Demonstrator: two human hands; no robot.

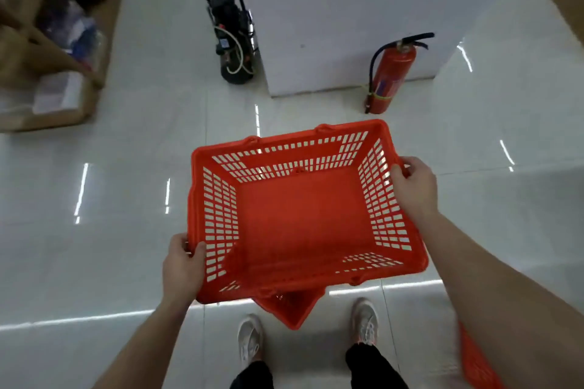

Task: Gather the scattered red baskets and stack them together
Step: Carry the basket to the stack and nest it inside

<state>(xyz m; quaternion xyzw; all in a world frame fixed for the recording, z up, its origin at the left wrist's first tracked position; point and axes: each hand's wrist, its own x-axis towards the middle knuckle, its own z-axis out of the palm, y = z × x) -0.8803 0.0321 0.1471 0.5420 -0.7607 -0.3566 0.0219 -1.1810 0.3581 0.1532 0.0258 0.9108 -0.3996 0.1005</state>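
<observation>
Both hands on it: the left grip curls over the red basket's near-left rim, and the right grip clamps the right rim. The basket hangs between them, and a second red basket peeks out just beneath.

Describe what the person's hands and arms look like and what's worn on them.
The left hand and right hand are bare: no gloves, rings or watch show. The left arm and right arm are uncovered to the frame's edge, no sleeve in view.
</observation>
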